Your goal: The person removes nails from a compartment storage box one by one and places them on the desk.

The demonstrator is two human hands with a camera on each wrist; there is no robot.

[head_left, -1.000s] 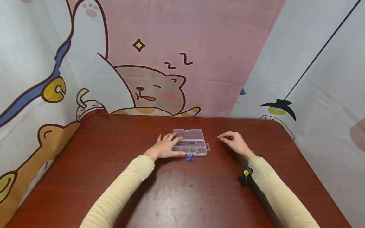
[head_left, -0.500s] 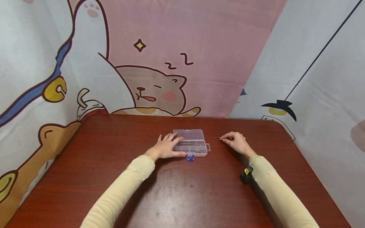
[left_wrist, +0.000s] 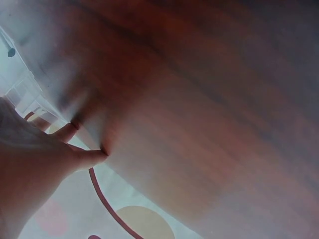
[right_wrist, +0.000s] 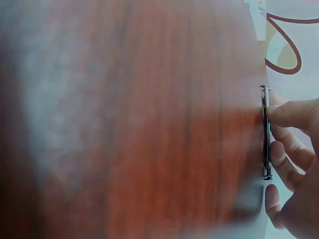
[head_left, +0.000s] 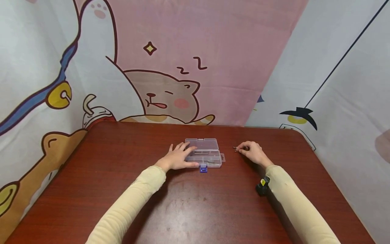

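Note:
A clear plastic compartment box [head_left: 212, 153] lies with its lid raised back and a blue latch at its front. My left hand [head_left: 176, 158] spreads its fingers over the box's left side; in the left wrist view its fingertips reach the table beside the box. To the right of the box, my right hand [head_left: 252, 151] is low over the table, its thumb and fingers pinching at a thin metal rod [right_wrist: 266, 134] with flared ends. Two slim metal tips poke out left of those fingers in the head view. Slim metal pieces [head_left: 209, 161] lie in the box's front right compartment.
The dark red-brown table [head_left: 189, 210] runs back to a cartoon-printed cloth [head_left: 228, 61] hanging behind it and at the sides. A hanging tab [head_left: 223, 157] juts from the box's right end. A small black camera [head_left: 262, 187] sits at the right wrist.
My right hand has shifted slightly to the right, and a second metal tip now shows at its fingers. The left hand stays on the box.

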